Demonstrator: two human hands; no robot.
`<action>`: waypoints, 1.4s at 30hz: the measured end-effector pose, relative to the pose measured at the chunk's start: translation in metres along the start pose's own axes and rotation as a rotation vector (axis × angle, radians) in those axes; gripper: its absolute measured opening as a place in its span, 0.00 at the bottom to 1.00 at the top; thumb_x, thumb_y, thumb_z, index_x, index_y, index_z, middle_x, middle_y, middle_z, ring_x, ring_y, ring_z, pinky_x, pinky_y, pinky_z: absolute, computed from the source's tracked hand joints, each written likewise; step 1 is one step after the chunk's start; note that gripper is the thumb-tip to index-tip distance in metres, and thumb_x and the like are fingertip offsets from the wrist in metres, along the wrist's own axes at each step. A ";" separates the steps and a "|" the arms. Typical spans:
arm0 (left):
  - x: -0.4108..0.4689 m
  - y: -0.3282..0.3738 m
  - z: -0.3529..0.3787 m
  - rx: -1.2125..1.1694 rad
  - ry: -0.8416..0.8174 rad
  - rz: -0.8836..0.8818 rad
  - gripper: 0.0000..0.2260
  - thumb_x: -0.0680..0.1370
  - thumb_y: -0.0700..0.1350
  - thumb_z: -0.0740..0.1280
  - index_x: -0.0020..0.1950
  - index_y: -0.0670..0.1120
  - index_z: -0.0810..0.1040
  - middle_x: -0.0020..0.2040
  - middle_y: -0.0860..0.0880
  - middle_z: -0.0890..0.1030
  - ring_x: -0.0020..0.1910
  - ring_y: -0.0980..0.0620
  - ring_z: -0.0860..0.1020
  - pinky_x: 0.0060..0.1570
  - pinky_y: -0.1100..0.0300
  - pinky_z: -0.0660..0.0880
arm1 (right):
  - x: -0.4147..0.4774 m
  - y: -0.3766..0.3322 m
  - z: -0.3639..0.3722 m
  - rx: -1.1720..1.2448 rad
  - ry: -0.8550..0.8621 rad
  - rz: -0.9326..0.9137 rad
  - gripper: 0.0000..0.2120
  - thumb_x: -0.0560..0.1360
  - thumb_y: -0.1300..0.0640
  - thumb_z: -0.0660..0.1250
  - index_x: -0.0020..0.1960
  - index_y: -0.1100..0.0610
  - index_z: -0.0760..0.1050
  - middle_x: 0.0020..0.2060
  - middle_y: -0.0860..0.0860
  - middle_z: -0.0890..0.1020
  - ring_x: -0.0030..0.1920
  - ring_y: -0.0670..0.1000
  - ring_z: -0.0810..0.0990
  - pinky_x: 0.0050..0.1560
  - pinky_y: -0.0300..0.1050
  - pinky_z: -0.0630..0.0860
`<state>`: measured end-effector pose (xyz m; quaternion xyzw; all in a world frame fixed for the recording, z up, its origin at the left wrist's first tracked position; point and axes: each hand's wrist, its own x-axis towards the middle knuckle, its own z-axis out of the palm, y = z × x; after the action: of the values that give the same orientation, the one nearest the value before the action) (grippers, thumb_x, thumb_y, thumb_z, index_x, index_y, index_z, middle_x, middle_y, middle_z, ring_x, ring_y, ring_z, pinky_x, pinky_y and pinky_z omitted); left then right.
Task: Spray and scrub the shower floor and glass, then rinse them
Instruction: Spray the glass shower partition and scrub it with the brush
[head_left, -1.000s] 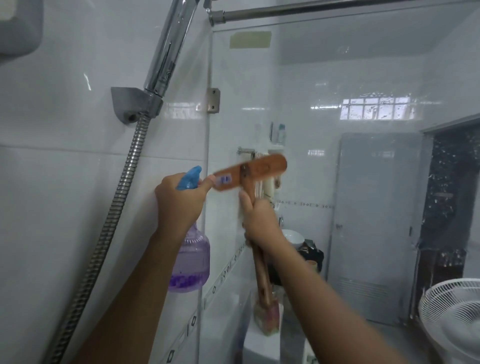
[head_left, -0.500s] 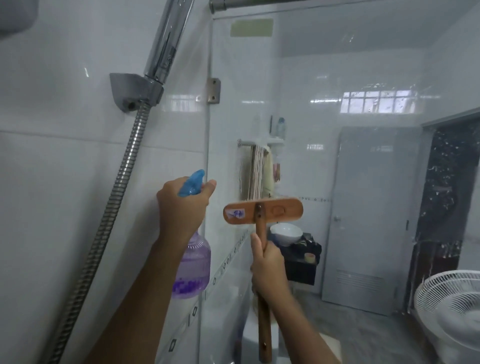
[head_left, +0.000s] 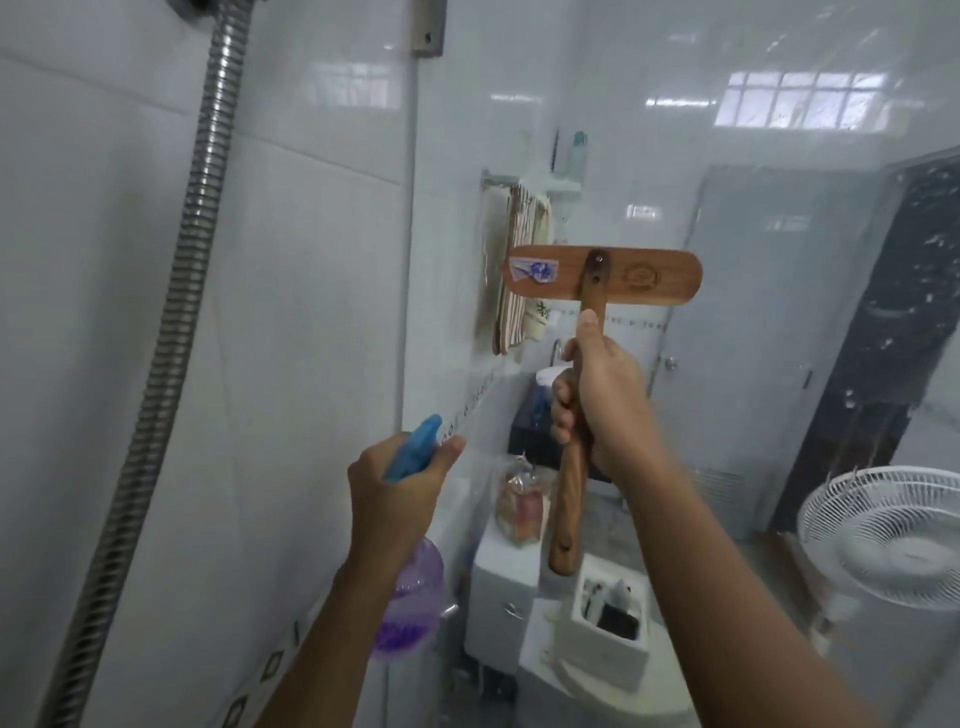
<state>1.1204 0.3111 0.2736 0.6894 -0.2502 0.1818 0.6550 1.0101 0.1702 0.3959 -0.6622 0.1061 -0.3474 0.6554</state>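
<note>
1. Clear glass shower panel (head_left: 753, 130) fills the middle and right of the view, standing upright and streaked with droplets. The rest of the bathroom shows through it.
2. A glossy white tiled wall (head_left: 311, 260) takes up the left side and meets the glass at a vertical edge.
3. A ribbed silver metal shower hose (head_left: 171, 322) hangs down this wall from the top left corner to the bottom edge.
4. A white round-caged electric fan (head_left: 893, 535) stands beyond the glass at the lower right.
5. A white ceramic toilet cistern (head_left: 501, 597) sits beyond the glass at the lower centre.
6. A brown wooden T-shaped scrubbing brush (head_left: 644, 275) is held upright in front of the glass. Its wide head is level and its flat back faces the camera. Whether the head touches the glass cannot be told.
7. A striped beige towel (head_left: 519, 270) hangs from a rail behind the glass, just left of the brush head.
8. A translucent purple spray bottle (head_left: 415, 597) with a blue trigger top hangs below the left wrist, near the wall-and-glass edge.
9. The right hand (head_left: 608, 405) is wrapped round the brush handle, with the thumb laid up the shaft.
10. The left hand (head_left: 395, 493) grips the bottle's neck, with its fingers curled at the blue trigger.
11. A small grey metal bracket (head_left: 428, 26) clamps the glass edge at the top.
</note>
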 end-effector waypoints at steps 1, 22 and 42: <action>0.004 0.000 -0.001 0.007 -0.036 0.006 0.16 0.73 0.56 0.75 0.39 0.43 0.81 0.31 0.46 0.80 0.31 0.46 0.80 0.35 0.50 0.81 | 0.001 0.003 0.001 -0.008 0.002 -0.004 0.20 0.82 0.38 0.55 0.49 0.56 0.69 0.26 0.51 0.71 0.22 0.50 0.67 0.22 0.41 0.67; 0.006 -0.016 -0.014 0.027 0.088 0.284 0.13 0.74 0.49 0.76 0.39 0.41 0.80 0.29 0.52 0.77 0.29 0.50 0.77 0.30 0.72 0.72 | -0.003 0.125 0.040 -0.282 0.074 -0.160 0.25 0.82 0.38 0.54 0.45 0.58 0.75 0.34 0.60 0.78 0.32 0.61 0.77 0.33 0.57 0.77; -0.012 -0.036 -0.020 0.052 0.073 0.166 0.11 0.77 0.47 0.73 0.39 0.42 0.79 0.28 0.49 0.76 0.26 0.49 0.75 0.26 0.62 0.73 | -0.053 0.211 0.048 -0.182 0.187 0.012 0.26 0.79 0.39 0.55 0.43 0.61 0.76 0.34 0.57 0.77 0.34 0.55 0.77 0.34 0.42 0.75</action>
<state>1.1331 0.3330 0.2385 0.6761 -0.2774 0.2670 0.6282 1.0664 0.2143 0.1851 -0.6829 0.2017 -0.3926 0.5821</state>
